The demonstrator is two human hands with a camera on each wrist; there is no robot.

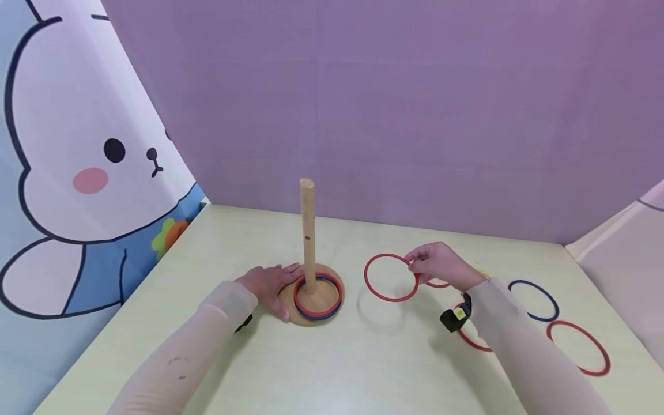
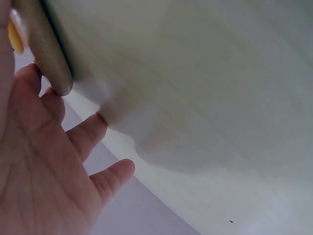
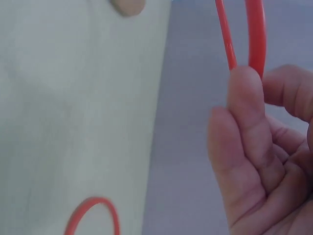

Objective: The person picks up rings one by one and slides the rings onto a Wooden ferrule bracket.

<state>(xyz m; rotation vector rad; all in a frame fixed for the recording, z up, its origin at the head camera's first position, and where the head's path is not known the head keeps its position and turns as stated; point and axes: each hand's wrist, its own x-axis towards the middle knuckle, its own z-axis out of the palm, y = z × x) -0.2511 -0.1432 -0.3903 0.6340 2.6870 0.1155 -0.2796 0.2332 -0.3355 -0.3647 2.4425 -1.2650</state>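
Observation:
A wooden stand has a round base [image 1: 323,297] and an upright post [image 1: 308,230]. Around the foot of the post lie stacked rings [image 1: 343,288], red on top, with blue and yellow showing beneath. My left hand [image 1: 267,286] rests at the base's left edge, fingers spread; its fingertips touch the base rim [image 2: 54,58] in the left wrist view. To the right of the stand, my right hand [image 1: 441,265] pinches a red ring [image 1: 392,300] between thumb and fingers, raised over the table with its shadow below.
On the table's right side lie a blue ring [image 1: 557,308] and a red ring [image 1: 604,351]. Another red ring [image 1: 474,347] is partly under my right forearm, and one more red ring [image 1: 438,285] shows behind my right hand. A purple backdrop [image 1: 363,115] borders the table's far edge.

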